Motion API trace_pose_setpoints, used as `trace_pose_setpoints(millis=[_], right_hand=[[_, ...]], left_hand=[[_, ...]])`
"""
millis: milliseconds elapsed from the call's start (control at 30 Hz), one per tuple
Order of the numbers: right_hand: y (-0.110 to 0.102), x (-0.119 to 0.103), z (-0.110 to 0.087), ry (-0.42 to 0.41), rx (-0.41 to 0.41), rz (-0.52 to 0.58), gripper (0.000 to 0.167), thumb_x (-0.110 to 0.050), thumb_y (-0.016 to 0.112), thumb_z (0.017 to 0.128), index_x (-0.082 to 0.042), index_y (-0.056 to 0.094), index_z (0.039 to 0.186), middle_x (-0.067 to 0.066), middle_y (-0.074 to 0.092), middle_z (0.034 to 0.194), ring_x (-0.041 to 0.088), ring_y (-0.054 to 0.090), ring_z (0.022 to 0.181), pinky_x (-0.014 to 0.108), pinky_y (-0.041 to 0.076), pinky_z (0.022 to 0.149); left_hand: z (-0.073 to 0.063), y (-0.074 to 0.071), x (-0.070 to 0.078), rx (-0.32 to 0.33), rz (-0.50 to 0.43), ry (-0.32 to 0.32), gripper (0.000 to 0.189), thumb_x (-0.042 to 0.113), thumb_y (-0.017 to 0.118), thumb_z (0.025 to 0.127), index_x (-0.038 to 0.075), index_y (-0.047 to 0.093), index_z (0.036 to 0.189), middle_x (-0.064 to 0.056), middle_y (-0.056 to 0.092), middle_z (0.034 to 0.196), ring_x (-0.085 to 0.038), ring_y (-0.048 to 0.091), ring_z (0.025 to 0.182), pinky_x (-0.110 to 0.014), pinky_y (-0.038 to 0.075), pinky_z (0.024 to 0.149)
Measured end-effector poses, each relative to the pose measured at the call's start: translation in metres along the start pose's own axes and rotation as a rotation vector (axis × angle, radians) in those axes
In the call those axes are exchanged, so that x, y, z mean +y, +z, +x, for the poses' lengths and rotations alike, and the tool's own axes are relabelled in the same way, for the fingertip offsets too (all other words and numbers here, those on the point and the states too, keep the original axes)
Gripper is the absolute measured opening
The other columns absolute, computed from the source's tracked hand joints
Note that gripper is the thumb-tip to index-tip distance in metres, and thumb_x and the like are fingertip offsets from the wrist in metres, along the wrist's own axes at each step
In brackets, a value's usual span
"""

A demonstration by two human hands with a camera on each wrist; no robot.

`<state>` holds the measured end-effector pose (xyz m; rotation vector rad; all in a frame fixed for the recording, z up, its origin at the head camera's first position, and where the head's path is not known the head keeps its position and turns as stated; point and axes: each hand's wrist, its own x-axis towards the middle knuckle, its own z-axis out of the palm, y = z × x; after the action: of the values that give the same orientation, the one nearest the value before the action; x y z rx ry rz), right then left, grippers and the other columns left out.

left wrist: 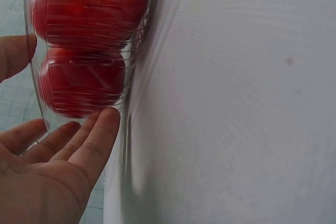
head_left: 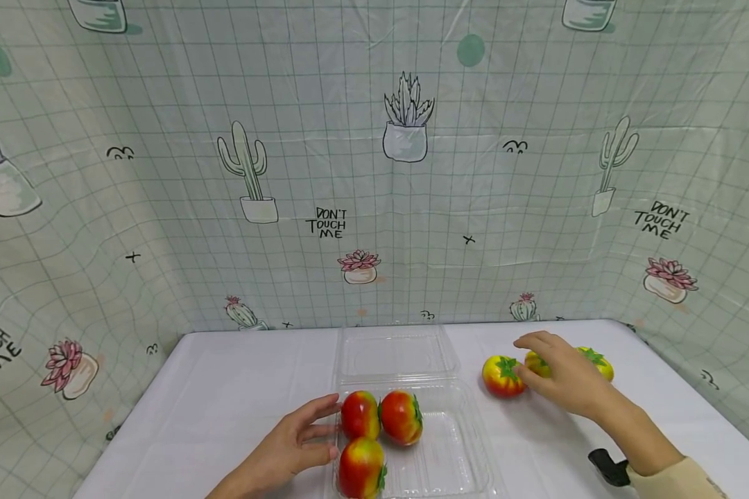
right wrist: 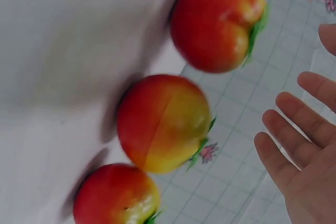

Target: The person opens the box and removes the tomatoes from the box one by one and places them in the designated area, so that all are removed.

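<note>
Three glossy, round red-and-yellow tomatoes (head_left: 503, 378) sit near the table's (head_left: 225, 388) far right corner, just beside the right hand (head_left: 564, 374), its fingers loosely spread. Three more lie in a ribbed clear plastic box (head_left: 446, 443), lid (head_left: 394, 355) toward the far edge; the left hand (head_left: 287, 443) touches its left wall, fingers relaxed. Gridded cloth (head_left: 324, 166) hangs behind.

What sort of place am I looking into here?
Probably a small staged work booth: cactus-print cloth hangs behind and on both sides of a white-covered table, which bears a clear plastic container and tomato-like fruits.
</note>
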<state>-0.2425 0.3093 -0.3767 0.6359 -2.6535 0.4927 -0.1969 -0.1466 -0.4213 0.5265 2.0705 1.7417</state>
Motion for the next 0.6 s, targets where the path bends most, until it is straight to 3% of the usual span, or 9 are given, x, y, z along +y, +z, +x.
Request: trace_pose_setpoints(millis=[267, 600], right_hand=[[0.007, -0.025, 0.003, -0.054, 0.006, -0.032, 0.038, -0.035, 0.069, 0.088, -0.015, 0.062, 0.120, 0.003, 0.057, 0.124, 0.026, 0.057, 0.109, 0.050, 0.049, 0.087], [0.017, -0.051, 0.005, -0.141, 0.038, -0.028, 0.038, -0.029, 0.073, 0.084, -0.017, 0.063, 0.119, -0.002, 0.058, 0.122, 0.021, 0.058, 0.110, 0.045, 0.051, 0.089]], left_hand=[[0.000, 0.000, 0.000, -0.010, 0.008, 0.013, 0.072, 0.019, 0.069, 0.089, 0.006, 0.030, 0.149, -0.023, 0.037, 0.146, -0.036, 0.051, 0.121, -0.037, 0.050, 0.093], [0.001, 0.000, 0.002, -0.013, 0.003, 0.005, 0.072, 0.018, 0.068, 0.090, 0.006, 0.029, 0.149, -0.023, 0.036, 0.146, -0.035, 0.051, 0.121, -0.039, 0.050, 0.093]])
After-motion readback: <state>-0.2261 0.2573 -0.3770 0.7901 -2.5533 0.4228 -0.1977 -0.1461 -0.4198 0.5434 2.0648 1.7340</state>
